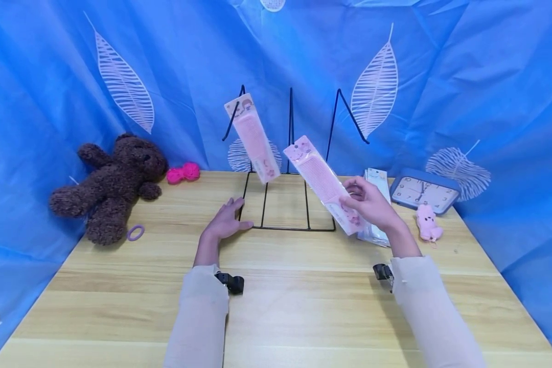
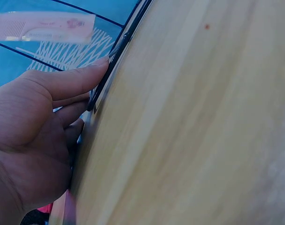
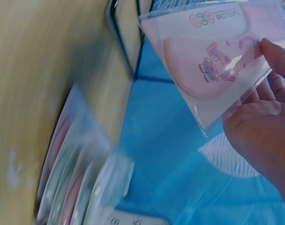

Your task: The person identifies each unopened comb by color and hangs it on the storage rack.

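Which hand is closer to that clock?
Right. The right hand holds a packaged comb left of the clock; the left hand is farther left, at the wire rack.

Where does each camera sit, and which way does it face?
Head: on the person's head, facing forward and down at the rack; left hand, right hand and sleeves show.
Left wrist: worn there, facing the rack's edge and table; left hand shows.
Right wrist: worn there, facing the held comb and packs; right hand shows.
Shared: head and right wrist both show the held comb.

Comb [image 1: 256, 145] on rack [image 1: 285, 228], teddy bear [image 1: 124, 179] left of both, packet stack [image 1: 377, 180] then clock [image 1: 425, 192] to the right
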A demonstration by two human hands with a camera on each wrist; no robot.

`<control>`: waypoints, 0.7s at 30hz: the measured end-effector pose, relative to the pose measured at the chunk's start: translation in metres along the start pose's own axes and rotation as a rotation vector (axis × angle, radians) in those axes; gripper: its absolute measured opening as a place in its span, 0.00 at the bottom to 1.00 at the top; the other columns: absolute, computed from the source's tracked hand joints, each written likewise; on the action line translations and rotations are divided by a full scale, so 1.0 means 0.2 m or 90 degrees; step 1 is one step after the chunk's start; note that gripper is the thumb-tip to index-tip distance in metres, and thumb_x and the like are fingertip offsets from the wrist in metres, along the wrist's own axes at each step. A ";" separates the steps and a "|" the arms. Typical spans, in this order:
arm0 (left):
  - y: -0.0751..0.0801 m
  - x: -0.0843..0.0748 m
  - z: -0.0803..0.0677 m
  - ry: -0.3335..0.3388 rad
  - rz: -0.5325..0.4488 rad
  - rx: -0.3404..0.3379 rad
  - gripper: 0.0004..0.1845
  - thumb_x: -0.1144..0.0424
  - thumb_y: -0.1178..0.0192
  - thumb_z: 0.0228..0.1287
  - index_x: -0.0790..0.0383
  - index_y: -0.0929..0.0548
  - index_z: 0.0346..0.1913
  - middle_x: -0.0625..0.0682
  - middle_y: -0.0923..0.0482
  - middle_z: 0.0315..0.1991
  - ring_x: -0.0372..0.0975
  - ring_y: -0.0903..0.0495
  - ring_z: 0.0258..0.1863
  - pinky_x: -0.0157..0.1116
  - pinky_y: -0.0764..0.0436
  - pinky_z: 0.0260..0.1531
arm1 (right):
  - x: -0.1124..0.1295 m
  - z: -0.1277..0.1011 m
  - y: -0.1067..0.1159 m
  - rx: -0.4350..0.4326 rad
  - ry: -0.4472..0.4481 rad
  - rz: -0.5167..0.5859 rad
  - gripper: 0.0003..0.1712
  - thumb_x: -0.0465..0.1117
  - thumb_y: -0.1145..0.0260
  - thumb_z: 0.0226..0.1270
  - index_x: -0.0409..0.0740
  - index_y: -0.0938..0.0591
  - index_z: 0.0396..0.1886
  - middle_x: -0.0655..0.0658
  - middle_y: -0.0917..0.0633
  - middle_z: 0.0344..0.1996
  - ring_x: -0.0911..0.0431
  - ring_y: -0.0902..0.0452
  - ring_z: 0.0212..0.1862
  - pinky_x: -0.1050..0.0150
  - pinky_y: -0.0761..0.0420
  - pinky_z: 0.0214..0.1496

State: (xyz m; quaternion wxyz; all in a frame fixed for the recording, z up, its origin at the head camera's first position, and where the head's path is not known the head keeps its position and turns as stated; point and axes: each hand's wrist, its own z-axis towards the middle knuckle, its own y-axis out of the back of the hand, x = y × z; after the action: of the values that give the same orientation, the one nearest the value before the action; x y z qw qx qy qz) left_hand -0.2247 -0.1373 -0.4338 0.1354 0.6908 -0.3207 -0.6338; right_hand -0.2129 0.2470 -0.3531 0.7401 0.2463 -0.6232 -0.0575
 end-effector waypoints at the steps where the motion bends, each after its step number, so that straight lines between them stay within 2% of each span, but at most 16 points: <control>1: 0.00 0.00 0.00 -0.001 0.000 0.001 0.47 0.58 0.33 0.66 0.62 0.47 0.81 0.64 0.63 0.82 0.58 0.67 0.79 0.57 0.61 0.76 | 0.01 0.00 -0.02 0.002 0.012 0.004 0.17 0.31 0.36 0.73 0.31 0.28 0.56 0.31 0.20 0.55 0.48 0.19 0.55 0.63 0.19 0.53; 6: 0.00 0.01 0.01 -0.006 0.005 0.004 0.47 0.57 0.33 0.67 0.63 0.48 0.81 0.64 0.63 0.81 0.59 0.67 0.79 0.57 0.62 0.76 | 0.08 0.02 -0.09 0.027 0.065 0.030 0.15 0.29 0.36 0.72 0.31 0.27 0.55 0.31 0.18 0.52 0.50 0.16 0.50 0.61 0.16 0.49; 14: 0.00 -0.01 0.00 0.000 0.005 0.002 0.46 0.58 0.34 0.67 0.62 0.47 0.81 0.63 0.62 0.82 0.58 0.67 0.79 0.57 0.61 0.76 | 0.19 0.05 -0.19 0.061 0.087 0.051 0.15 0.30 0.36 0.72 0.32 0.27 0.55 0.33 0.17 0.53 0.44 0.17 0.52 0.54 0.17 0.51; 21: 0.00 -0.01 0.00 -0.001 0.010 -0.001 0.46 0.57 0.34 0.67 0.63 0.47 0.81 0.63 0.61 0.82 0.59 0.66 0.79 0.58 0.61 0.75 | 0.26 0.07 -0.25 0.087 0.150 0.043 0.13 0.30 0.37 0.73 0.32 0.26 0.54 0.33 0.17 0.52 0.42 0.17 0.51 0.52 0.16 0.50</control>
State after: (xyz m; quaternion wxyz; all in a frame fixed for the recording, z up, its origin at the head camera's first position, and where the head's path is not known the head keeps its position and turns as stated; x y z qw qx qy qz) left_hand -0.2247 -0.1355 -0.4324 0.1407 0.6877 -0.3259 -0.6333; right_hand -0.2043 0.1784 -0.3274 0.7913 0.2800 -0.5422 0.0390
